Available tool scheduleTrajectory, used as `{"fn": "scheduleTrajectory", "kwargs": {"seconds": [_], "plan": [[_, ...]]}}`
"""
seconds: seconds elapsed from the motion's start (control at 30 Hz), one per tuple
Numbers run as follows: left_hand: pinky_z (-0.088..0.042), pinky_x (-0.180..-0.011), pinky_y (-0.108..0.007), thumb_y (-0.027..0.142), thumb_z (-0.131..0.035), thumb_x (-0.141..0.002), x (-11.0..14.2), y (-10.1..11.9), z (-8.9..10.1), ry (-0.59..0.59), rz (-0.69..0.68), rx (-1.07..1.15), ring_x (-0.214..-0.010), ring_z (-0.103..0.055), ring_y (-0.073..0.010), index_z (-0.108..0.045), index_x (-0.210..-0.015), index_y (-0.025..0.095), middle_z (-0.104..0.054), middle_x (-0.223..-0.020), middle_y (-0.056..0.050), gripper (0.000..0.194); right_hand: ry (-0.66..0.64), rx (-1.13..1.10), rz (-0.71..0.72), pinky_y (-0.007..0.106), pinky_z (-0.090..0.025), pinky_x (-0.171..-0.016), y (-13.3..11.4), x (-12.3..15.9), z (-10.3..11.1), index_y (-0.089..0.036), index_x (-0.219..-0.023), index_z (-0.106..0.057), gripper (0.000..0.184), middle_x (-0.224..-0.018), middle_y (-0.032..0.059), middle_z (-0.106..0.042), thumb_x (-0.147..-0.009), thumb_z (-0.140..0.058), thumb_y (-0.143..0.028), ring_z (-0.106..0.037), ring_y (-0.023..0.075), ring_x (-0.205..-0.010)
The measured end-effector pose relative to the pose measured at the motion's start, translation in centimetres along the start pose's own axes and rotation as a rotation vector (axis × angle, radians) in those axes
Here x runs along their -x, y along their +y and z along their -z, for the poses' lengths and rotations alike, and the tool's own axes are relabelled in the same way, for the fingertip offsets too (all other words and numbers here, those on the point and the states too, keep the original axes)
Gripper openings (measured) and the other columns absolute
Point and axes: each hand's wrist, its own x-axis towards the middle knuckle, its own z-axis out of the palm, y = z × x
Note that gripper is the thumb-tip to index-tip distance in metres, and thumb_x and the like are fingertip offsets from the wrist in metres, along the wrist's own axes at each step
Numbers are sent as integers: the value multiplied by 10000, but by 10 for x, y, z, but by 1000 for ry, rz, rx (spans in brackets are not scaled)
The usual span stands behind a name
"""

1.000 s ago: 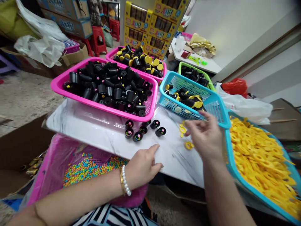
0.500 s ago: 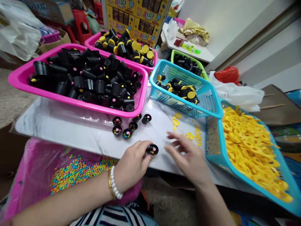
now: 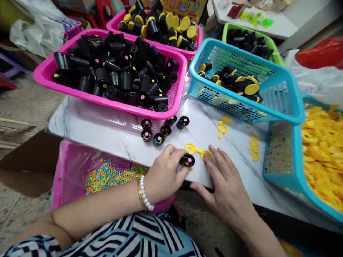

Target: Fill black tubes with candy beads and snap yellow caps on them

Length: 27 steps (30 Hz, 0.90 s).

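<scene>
My left hand (image 3: 165, 173) is closed on a small black cup (image 3: 187, 160), pinched near the table's front edge. The cup's open top faces up, showing a pink centre and a few coloured beads. My right hand (image 3: 227, 185) has its fingers stretched out, the fingertips touching one end of a yellow plastic ring piece (image 3: 190, 148) lying flat beside the cup. Another yellow ring piece (image 3: 222, 129) lies farther back. Left of these stand several black cups (image 3: 158, 139) with coloured beads and pink centres inside.
A pink basket (image 3: 112, 103) of black cups stands behind. A blue basket (image 3: 241, 112) holds cups with yellow lids; another blue basket (image 3: 284, 157) at right holds yellow pieces. Coloured beads (image 3: 109, 178) fill a lined pink basket below the table's front edge. Small yellow bits (image 3: 253, 146) lie on the table.
My right hand has come down to the table, its fingertips now on a yellow ring piece beside the cup. My left hand still holds the cup. The camera view has shifted.
</scene>
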Motion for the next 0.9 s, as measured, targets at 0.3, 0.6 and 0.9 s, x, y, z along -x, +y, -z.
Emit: {"fn": "scheduleTrajectory", "kwargs": {"seconds": [0.3, 0.6, 0.9], "plan": [[-576, -883, -338, 94, -580, -873, 0, -2, -2, -3, -78, -4, -997, -629, -194, -599, -1135, 124, -628, -1077, -95, 264, 161, -443, -78, 400, -558, -919, -19, 25, -6, -241, -1114, -638, 283, -1096, 85, -705, -874, -638, -89, -666, 236, -1050], [-568, -906, -326, 137, -586, -894, -1, -4, -1, -68, -109, -37, -993, -625, -181, -618, -1176, 135, -618, -1091, -87, 284, -212, -1082, -568, 226, -442, -417, -7, -28, 24, -299, -1191, -711, 278, -839, 0, -589, -936, -619, -360, -502, 54, -435], [-562, -798, -301, 224, -615, -909, -4, -3, 2, -198, -45, -93, -808, -586, -170, -670, -1092, 134, -590, -861, -39, 211, -61, -798, -413, 270, -486, -589, -5, -46, 11, -344, -1001, -791, 171, -841, 31, -653, -835, -753, -322, -611, 159, -735]]}}
